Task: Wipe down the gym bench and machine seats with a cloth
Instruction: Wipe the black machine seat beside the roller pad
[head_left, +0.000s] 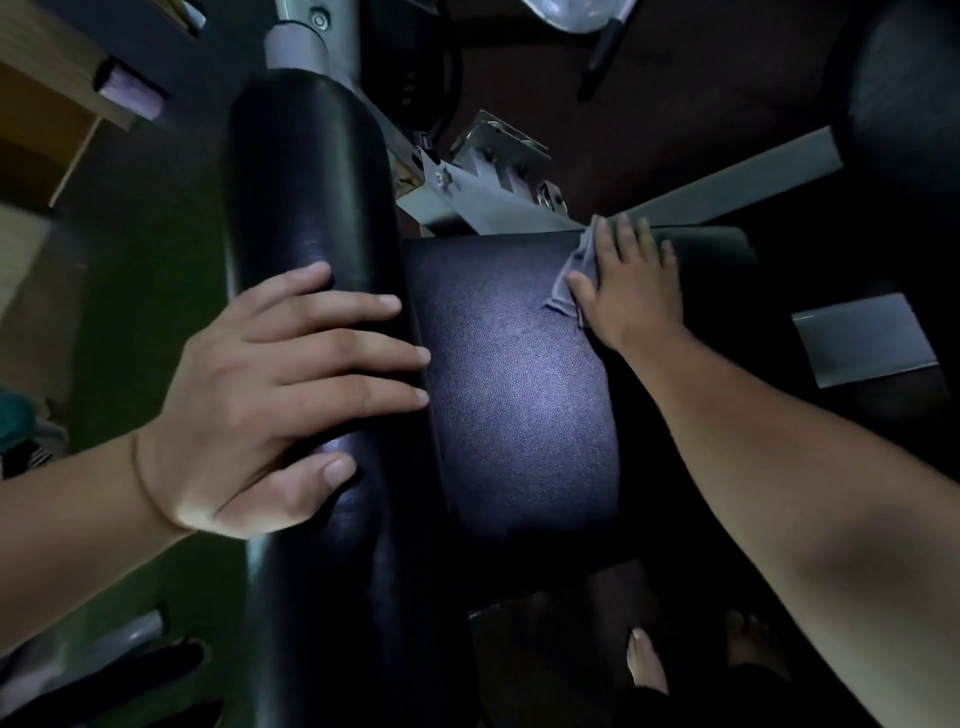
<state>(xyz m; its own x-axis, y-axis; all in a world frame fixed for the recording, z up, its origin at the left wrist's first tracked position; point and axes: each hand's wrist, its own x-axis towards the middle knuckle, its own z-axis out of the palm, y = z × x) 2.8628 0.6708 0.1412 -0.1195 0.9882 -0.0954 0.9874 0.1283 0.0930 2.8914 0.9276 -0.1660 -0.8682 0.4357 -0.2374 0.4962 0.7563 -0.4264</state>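
A black padded seat (514, 384) fills the middle of the view, its textured surface shining under the light. To its left stands a long black back pad (306, 218), tilted away from me. My left hand (260, 405) lies flat on that pad with fingers spread and reaching toward the seat's edge. My right hand (623, 280) presses a small grey cloth (571, 275) flat against the far right part of the seat; most of the cloth is hidden under the palm.
A grey metal frame with brackets and bolts (488, 176) sits just beyond the seat. A grey bar (737, 176) runs off to the right, and a grey plate (862, 338) lies at right. Another dark pad (904, 93) is at top right. My bare feet (649, 660) stand on the dark floor.
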